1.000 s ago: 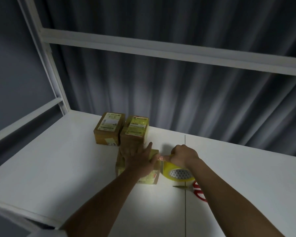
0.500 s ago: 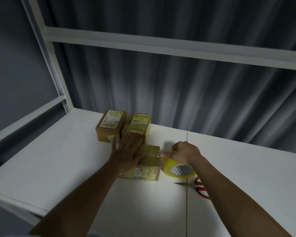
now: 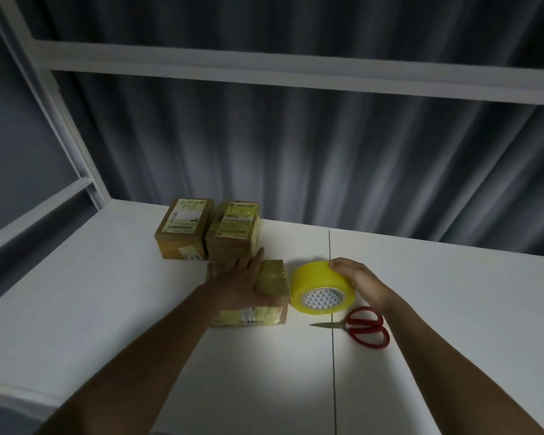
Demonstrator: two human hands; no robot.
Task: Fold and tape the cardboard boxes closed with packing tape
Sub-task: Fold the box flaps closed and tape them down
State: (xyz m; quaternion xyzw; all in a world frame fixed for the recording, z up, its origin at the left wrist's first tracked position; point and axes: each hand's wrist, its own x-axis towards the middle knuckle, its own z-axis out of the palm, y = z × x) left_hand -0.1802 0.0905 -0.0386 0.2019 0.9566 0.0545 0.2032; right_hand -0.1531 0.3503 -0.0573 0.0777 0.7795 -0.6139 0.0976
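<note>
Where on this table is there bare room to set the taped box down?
Bare table lies left of the near box and in front of the two back boxes; more to the right, beyond the scissors. Crowded: centre, where the left hand, tape roll and right hand cluster.

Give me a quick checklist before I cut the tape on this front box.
1. Left hand pressing flat on the front box: ok.
2. Right hand on the yellow tape roll: ok.
3. Red-handled scissors free on the table beside the roll: ok.
4. Tape strip running from roll to box: cannot tell.
5. Top seam fully covered: cannot tell, hand hides it.
</note>
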